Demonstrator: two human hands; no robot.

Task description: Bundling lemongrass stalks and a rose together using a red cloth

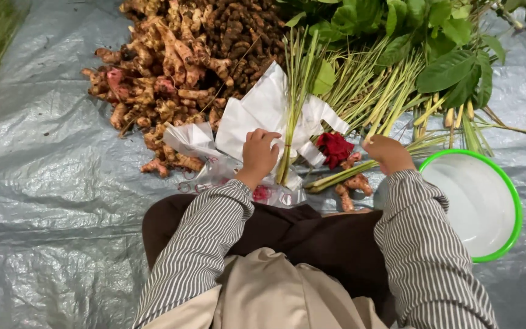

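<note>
Two hands sorting stalks and roots on a grey plastic sheet.

The left hand (259, 152) grips a thin bundle of lemongrass stalks (291, 103) lying over white plastic bags (257, 113). The right hand (386, 152) is clenched on more green stalks (391, 100) at two o'clock. Ginger-like roots (165, 73) pile up at eleven o'clock; a green-rimmed white bowl (506, 195) sits at four o'clock of the right hand.
</note>
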